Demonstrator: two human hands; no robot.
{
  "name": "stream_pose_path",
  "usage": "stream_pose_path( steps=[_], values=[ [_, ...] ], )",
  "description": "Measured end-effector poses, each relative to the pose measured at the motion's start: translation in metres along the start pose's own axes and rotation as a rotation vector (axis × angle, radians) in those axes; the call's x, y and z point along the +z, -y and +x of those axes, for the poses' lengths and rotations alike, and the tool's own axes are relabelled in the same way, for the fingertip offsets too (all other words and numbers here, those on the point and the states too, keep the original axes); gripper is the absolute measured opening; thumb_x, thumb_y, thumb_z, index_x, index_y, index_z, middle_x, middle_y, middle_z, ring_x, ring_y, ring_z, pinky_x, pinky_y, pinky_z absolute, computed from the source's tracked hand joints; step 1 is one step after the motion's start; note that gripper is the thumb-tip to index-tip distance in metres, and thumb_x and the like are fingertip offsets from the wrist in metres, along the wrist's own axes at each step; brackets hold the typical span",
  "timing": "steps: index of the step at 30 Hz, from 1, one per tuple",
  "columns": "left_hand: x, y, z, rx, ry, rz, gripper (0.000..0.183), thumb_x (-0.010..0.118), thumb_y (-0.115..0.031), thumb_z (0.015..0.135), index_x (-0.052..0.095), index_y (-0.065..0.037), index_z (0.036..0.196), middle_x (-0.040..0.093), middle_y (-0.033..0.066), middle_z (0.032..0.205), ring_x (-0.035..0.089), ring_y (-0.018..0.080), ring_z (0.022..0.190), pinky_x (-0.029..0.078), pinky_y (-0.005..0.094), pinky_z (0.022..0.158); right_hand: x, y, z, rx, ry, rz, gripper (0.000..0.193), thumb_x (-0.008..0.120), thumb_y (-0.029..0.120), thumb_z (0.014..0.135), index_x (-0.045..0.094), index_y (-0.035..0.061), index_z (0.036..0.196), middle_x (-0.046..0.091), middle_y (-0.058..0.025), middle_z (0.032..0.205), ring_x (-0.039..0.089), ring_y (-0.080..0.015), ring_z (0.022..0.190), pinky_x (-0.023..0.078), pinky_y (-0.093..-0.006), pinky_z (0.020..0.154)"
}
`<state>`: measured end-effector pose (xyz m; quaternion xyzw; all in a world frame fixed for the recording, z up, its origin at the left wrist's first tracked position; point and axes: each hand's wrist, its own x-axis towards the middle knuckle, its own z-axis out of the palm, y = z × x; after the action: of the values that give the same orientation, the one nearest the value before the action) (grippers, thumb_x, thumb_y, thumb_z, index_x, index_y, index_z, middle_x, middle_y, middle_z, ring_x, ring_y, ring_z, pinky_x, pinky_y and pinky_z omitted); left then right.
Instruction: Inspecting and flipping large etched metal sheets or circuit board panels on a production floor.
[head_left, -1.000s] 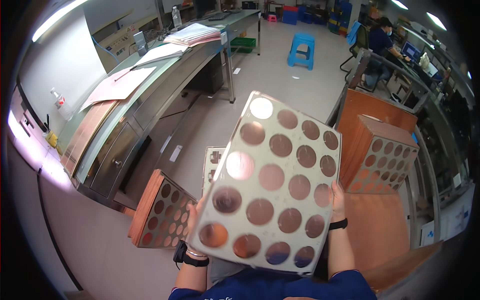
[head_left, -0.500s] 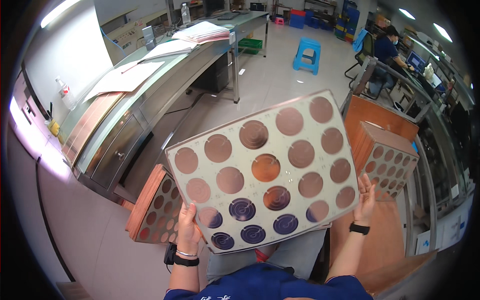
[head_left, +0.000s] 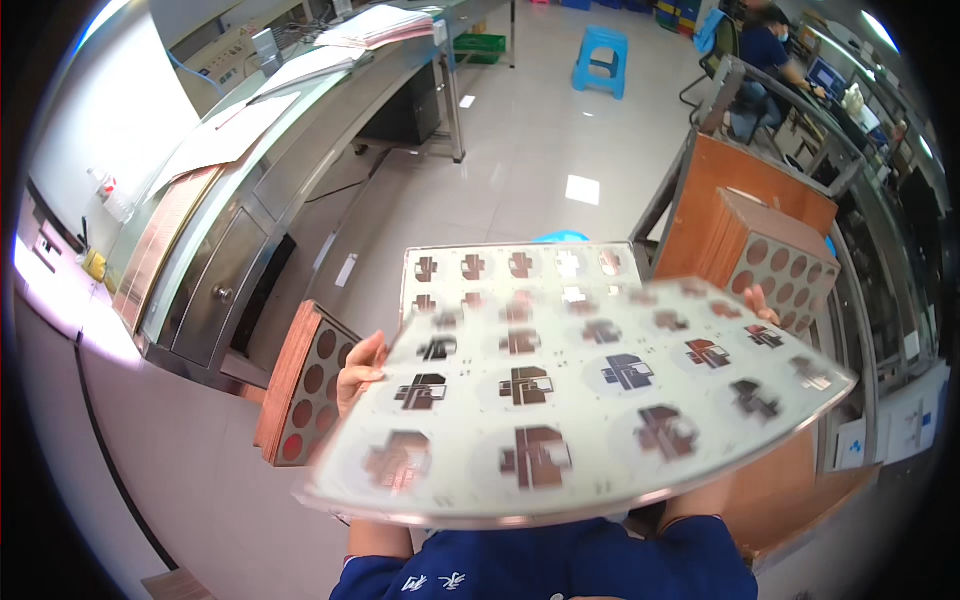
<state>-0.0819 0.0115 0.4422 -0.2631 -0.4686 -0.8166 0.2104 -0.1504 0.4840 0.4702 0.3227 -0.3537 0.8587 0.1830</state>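
Observation:
A large printed circuit board panel [head_left: 583,425], pale with rows of blocky copper patches, is held up tilted in front of me. Its near edge is smeared by motion. My left hand [head_left: 362,370] grips the panel's left edge, fingers bent over it. At the far right edge only the fingertips of my right hand [head_left: 758,302] show; the panel hides the rest of that hand. Behind and below the held panel lies another circuit board panel [head_left: 545,284] with the same blocky pattern, partly covered.
A stack of panels with round copper patches [head_left: 310,385] leans at left; another such stack [head_left: 775,255] stands at right by a wooden board [head_left: 715,200]. A glass-topped desk [head_left: 270,165] runs along the left. Ahead stands a blue stool [head_left: 602,62]; a person [head_left: 762,60] sits far right.
The held panel has been turned over: its round-patch face has given way to the blocky-patch face. It has tipped toward me, uncovering the other panel behind. Both hands have moved up.

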Motion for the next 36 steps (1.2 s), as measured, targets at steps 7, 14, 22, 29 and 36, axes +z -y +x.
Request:
stream_pose_path(
  steps=[7, 14, 22, 29, 36],
  values=[
    [0.047, 0.006, -0.007, -0.385, -0.427, 0.156, 0.039, 0.049, -0.019, 0.095, 0.04, -0.002, 0.129, 0.045, 0.0113, 0.133, 0.053, 0.0164, 0.113, 0.051, 0.0289, 0.088, 0.039, -0.031, -0.005, 0.631, -0.382, 0.312, 0.056, 0.032, 0.046, 0.095, 0.035, 0.0066, 0.136, 0.035, -0.014, 0.141, 0.04, -0.0286, 0.126, 0.042, -0.0468, 0.097],
    [0.045, 0.006, -0.016, -0.632, -0.416, -0.281, 0.04, 0.044, -0.021, 0.097, 0.038, 0.0, 0.131, 0.053, 0.0125, 0.123, 0.058, 0.0167, 0.106, 0.053, 0.0309, 0.085, 0.034, -0.02, -0.04, 0.552, -0.427, 0.137, 0.058, 0.032, 0.047, 0.095, 0.032, 0.0068, 0.138, 0.034, -0.0127, 0.142, 0.038, -0.0288, 0.127, 0.04, -0.0466, 0.098],
    [0.074, 0.041, 0.006, -0.77, -0.458, -0.565, 0.044, 0.042, -0.014, 0.096, 0.032, -0.001, 0.137, 0.049, 0.0138, 0.128, 0.056, 0.0239, 0.11, 0.049, 0.036, 0.093, 0.023, -0.044, -0.067, 0.348, -0.17, 0.487, 0.061, 0.032, 0.048, 0.095, 0.028, 0.007, 0.14, 0.032, -0.0112, 0.143, 0.037, -0.029, 0.128, 0.039, -0.0465, 0.099],
    [0.17, 0.084, 0.036, -0.654, -0.227, -0.374, 0.048, 0.043, -0.011, 0.096, 0.027, -0.007, 0.14, 0.043, 0.0104, 0.135, 0.047, 0.0212, 0.12, 0.041, 0.0374, 0.101, 0.104, -0.022, -0.066, 0.146, -0.601, -0.062, 0.051, 0.044, 0.028, 0.095, 0.029, 0.0009, 0.136, 0.043, -0.0131, 0.132, 0.044, -0.0238, 0.12, 0.036, -0.0401, 0.101],
    [0.179, 0.093, 0.036, -1.004, 0.2, -0.143, 0.034, 0.046, -0.013, 0.096, 0.043, -0.002, 0.128, 0.056, 0.0169, 0.119, 0.06, 0.0241, 0.102, 0.051, 0.039, 0.087, 0.033, 0.088, -0.045, -0.156, -0.897, -0.527, 0.043, 0.046, 0.005, 0.09, 0.037, -0.0033, 0.132, 0.056, -0.0121, 0.115, 0.055, -0.0182, 0.103, 0.044, -0.0314, 0.089]
  ],
)
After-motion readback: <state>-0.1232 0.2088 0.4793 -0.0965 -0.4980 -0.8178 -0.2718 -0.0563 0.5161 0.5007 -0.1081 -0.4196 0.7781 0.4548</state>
